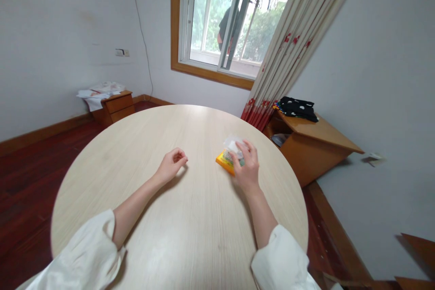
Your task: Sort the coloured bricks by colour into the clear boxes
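On the round table [200, 217], my left hand [172, 164] rests on its side with fingers curled and nothing visible in them. My right hand [248, 165] is to the right of it, thumb and fingers bent around a crumpled clear plastic bag [234, 144]. Beneath the bag and these fingers lies a flat yellow box [224, 159] with some green on its top. Part of the box is hidden by the hand, and motion blurs the bag slightly.
A small wooden cabinet [118, 105] with papers [102, 90] stands at the far left. A tilted-looking wooden cabinet [316, 145] beyond the right edge carries folded black cloth [297, 108]. A long curtain [299, 31] hangs beside the window; a person [224, 27] is outside.
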`<action>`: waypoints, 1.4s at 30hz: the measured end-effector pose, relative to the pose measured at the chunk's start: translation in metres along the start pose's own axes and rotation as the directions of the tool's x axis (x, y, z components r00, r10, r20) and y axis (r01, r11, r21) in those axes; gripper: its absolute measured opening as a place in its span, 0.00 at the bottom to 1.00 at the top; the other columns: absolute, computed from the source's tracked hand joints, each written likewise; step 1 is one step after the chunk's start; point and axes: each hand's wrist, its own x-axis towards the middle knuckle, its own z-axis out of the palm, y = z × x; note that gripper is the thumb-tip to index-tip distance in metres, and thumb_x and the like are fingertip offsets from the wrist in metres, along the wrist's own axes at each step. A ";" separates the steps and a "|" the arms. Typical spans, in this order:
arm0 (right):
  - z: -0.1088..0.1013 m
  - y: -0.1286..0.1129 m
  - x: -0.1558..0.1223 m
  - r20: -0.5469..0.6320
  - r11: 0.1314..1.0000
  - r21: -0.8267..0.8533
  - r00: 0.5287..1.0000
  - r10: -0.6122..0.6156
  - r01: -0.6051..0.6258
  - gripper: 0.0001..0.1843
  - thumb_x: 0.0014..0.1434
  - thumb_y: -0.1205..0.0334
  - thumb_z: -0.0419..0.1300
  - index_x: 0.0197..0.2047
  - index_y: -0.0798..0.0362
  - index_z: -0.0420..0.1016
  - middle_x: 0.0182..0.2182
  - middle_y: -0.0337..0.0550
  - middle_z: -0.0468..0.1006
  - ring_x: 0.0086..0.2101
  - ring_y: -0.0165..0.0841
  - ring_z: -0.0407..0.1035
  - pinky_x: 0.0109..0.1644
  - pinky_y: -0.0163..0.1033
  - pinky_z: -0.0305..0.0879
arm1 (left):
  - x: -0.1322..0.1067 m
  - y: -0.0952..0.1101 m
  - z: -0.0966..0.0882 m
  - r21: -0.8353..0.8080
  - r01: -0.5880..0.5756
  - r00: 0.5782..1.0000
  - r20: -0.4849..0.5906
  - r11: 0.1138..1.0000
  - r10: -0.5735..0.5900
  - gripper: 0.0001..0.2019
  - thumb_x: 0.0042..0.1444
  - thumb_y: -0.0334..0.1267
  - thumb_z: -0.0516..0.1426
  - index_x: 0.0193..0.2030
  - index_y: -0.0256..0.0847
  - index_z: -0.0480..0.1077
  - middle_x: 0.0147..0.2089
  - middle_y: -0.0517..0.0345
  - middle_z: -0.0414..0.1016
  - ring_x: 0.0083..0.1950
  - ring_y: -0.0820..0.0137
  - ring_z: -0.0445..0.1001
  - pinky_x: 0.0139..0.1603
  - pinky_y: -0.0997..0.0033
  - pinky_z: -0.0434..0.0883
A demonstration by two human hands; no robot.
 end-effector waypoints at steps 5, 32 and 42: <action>-0.012 0.028 0.008 -0.092 0.990 -0.129 0.995 0.040 -0.051 0.16 0.60 0.57 0.52 0.50 0.51 0.70 0.52 0.54 0.65 0.54 0.43 0.59 0.58 0.56 0.56 | 0.000 -0.004 -0.001 0.091 0.009 0.998 -0.059 0.996 -0.003 0.11 0.50 0.42 0.55 0.23 0.39 0.61 0.22 0.63 0.62 0.26 0.74 0.63 0.29 0.72 0.61; 0.033 -0.041 -0.051 0.890 0.954 -0.146 0.456 0.012 0.260 0.48 0.57 0.34 0.41 0.68 0.61 0.38 0.67 0.52 0.39 0.66 0.43 0.32 0.67 0.54 0.29 | -0.048 -0.001 -0.035 0.823 -0.369 0.860 0.478 0.431 -0.178 0.50 0.49 0.70 0.42 0.68 0.30 0.41 0.70 0.37 0.38 0.70 0.53 0.39 0.67 0.49 0.34; 0.034 -0.044 -0.052 0.885 0.955 -0.160 0.465 0.027 0.250 0.46 0.58 0.34 0.38 0.68 0.60 0.41 0.67 0.49 0.41 0.66 0.42 0.34 0.67 0.53 0.29 | -0.051 -0.002 -0.032 0.831 -0.405 0.858 0.490 0.381 -0.155 0.51 0.48 0.71 0.40 0.68 0.28 0.43 0.69 0.36 0.41 0.70 0.55 0.41 0.67 0.50 0.34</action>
